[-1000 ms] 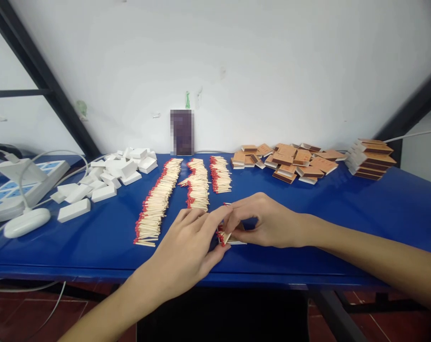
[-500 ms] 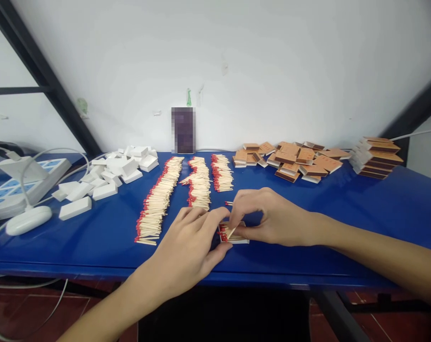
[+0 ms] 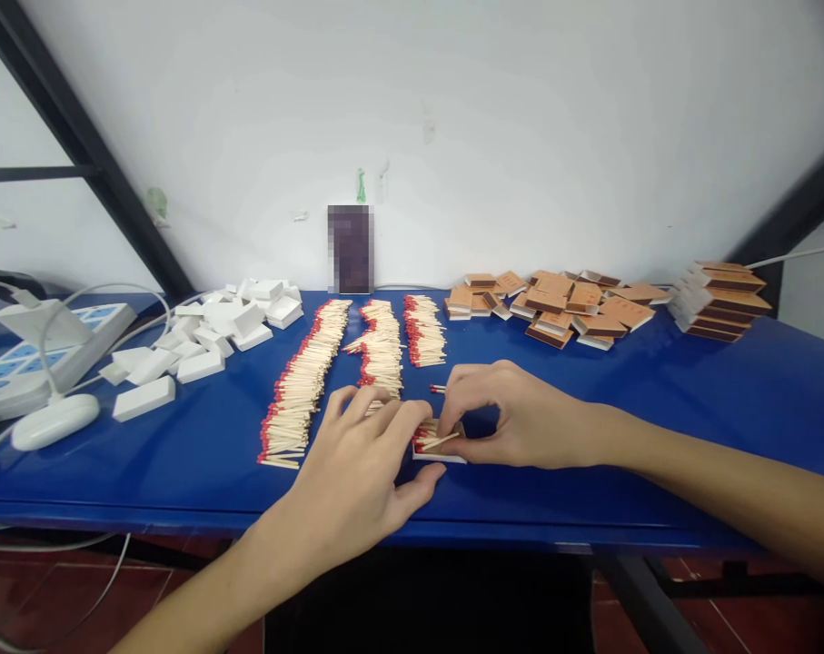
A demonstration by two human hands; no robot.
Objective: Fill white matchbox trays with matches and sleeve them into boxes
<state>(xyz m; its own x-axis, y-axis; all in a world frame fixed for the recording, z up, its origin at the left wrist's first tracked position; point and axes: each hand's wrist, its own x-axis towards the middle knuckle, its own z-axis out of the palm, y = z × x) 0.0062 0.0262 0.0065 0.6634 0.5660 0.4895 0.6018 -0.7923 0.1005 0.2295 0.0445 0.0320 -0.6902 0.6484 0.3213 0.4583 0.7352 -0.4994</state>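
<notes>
- Lying heaped at far left: white boxes [image 3: 238, 320].
- Three rows of red-tipped matches [image 3: 302, 386].
- Left hand [image 3: 363, 463]: thumb and fingers parted around the tray's left end, gripping nothing visible.
- Small tray [image 3: 439, 458] with matches inside, between the hands, near the blue table's [image 3: 200, 481] front edge.
- Right hand [image 3: 517, 413]: finger and thumb close together at the tray; cannot tell whether they pinch anything.
- Orange sleeves [image 3: 554, 300], piled.

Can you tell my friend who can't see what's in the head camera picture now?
A person's left hand and right hand are at a small open box with red-tipped matches inside, on a blue table. Nearby lie three rows of matches, with white boxes on the left and brown boxes on the right.
</notes>
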